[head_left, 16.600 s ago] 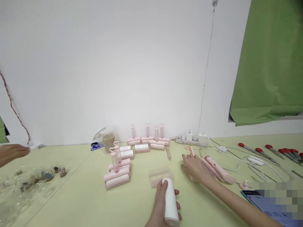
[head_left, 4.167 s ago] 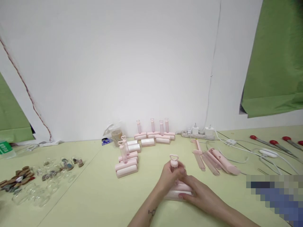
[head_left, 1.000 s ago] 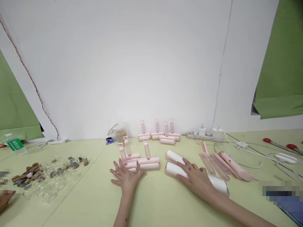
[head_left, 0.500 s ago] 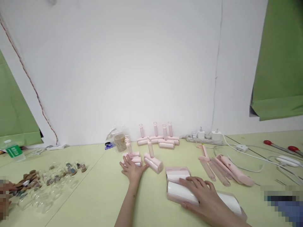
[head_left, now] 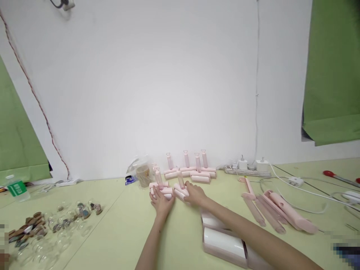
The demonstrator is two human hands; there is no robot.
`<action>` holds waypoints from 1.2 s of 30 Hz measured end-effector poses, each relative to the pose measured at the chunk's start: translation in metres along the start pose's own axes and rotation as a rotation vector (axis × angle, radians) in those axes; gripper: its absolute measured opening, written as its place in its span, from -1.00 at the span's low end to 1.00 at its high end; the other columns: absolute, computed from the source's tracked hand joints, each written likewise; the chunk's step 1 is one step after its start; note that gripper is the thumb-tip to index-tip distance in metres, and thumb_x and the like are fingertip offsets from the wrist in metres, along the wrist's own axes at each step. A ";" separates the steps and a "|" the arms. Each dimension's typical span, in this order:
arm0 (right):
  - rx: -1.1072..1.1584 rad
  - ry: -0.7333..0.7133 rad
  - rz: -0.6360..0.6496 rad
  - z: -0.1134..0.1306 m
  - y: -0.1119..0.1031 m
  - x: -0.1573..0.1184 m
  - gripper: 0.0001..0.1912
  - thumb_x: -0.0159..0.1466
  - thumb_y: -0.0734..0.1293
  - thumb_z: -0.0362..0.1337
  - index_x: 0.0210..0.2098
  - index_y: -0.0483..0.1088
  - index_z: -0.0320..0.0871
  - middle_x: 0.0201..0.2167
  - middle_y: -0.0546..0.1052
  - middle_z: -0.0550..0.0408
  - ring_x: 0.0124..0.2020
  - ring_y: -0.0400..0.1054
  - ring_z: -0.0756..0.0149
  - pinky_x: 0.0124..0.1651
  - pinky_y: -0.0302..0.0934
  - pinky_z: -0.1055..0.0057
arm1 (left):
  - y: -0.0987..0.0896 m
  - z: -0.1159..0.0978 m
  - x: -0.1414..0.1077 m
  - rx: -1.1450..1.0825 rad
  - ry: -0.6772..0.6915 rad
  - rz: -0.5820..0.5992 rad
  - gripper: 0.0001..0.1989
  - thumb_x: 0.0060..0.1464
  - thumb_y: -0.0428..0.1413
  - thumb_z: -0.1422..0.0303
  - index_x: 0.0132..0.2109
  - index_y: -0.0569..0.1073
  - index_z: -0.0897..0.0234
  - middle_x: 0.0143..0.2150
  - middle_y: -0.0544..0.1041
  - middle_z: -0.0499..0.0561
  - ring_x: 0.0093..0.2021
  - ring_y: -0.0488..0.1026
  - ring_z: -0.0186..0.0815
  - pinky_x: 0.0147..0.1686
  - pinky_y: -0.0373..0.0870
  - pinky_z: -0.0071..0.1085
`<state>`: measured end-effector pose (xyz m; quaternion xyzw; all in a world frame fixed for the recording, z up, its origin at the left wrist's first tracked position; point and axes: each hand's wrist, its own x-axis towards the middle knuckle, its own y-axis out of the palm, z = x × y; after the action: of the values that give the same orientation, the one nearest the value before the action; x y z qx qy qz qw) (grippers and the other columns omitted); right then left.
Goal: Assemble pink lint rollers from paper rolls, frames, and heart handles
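Observation:
My left hand rests against the near side of a pink lint roller, its fingers spread along the roller head. Another lint roller stands close behind that one, partly hidden. Just to the right, my right hand has its fingers closed around the head of a lint roller, whose clear pink handle points up. Under my right forearm lie larger white rolls in clear pink covers, partly hidden by the arm.
Several lint rollers stand by the wall. Right of them are a power strip, cables and loose pink roller parts. A tape roll stands left. Glass domes and a bottle are farther left.
My right hand has left the large white rolls and moved forward and left to the small lint roller. My left hand has drawn its fingers in slightly at the neighbouring roller.

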<state>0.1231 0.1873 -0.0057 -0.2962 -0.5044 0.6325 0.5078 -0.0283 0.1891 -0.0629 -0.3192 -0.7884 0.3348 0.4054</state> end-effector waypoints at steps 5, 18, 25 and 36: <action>0.005 -0.020 -0.033 -0.027 -0.018 0.011 -0.69 0.22 0.22 -0.23 -0.05 0.23 -0.19 -0.05 0.31 0.00 -0.12 0.27 0.22 -0.13 0.20 0.14 | 0.018 -0.021 0.021 -0.032 0.009 0.021 -0.11 -0.22 0.03 0.02 0.17 -0.03 0.48 0.23 -0.06 0.28 0.18 -0.14 0.17 -0.04 0.10 0.05; 0.409 -0.215 0.319 -0.086 -0.050 -0.083 -0.31 -0.18 0.41 -0.22 -0.01 0.27 0.02 -0.08 0.38 0.07 -0.07 0.23 0.04 -0.04 0.06 0.18 | -0.029 -0.021 -0.034 -0.431 0.465 -0.032 -0.31 -0.01 -0.04 0.15 0.17 -0.15 0.32 0.17 0.05 0.23 0.19 -0.03 -0.14 0.10 -0.07 -0.13; 0.999 0.029 0.192 -0.071 -0.054 -0.093 -0.41 0.20 -0.06 0.04 0.05 0.09 -0.21 -0.07 0.36 -0.13 -0.09 0.28 0.13 -0.13 0.18 0.22 | -0.067 -0.057 -0.075 -0.847 0.199 0.385 -0.49 0.05 -0.11 0.14 0.07 0.05 0.34 0.12 0.16 0.25 0.10 0.17 -0.19 0.02 0.13 -0.25; 2.197 0.354 0.549 -0.023 -0.033 -0.167 -0.38 0.10 0.07 0.15 -0.20 0.35 -0.27 -0.16 0.45 -0.08 -0.07 0.29 0.17 0.02 0.12 0.22 | -0.131 -0.113 -0.092 -0.698 0.373 0.739 -0.54 -0.11 0.01 0.03 -0.21 0.38 0.33 -0.30 0.46 0.04 -0.33 0.38 -0.27 -0.42 0.27 -0.47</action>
<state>0.2066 0.0372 -0.0053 0.1225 0.4806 0.7702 0.4009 0.0808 0.0737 0.0514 -0.7449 -0.6029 0.1108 0.2634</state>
